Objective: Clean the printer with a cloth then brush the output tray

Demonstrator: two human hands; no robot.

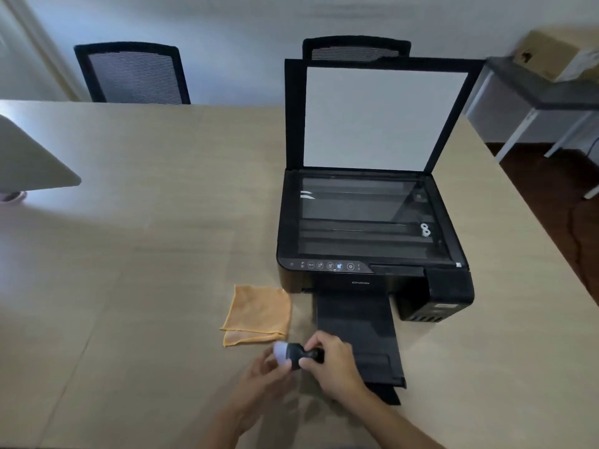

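A black printer (369, 273) stands on the table with its scanner lid (382, 115) raised upright and the glass bare. Its black output tray (356, 322) is pulled out toward me. A folded orange cloth (257, 314) lies flat on the table just left of the tray. My right hand (334, 364) grips the black handle of a small brush (296, 353) with white bristles, held over the table at the tray's left front edge. My left hand (259, 380) is below the bristles with its fingers touching the white tip.
The wooden table (146, 254) stretches left. A grey monitor's back (29, 157) juts in at the left edge. Two black mesh chairs (133, 72) stand behind the table. A white side table (534, 105) with a cardboard box (557, 53) is at the right.
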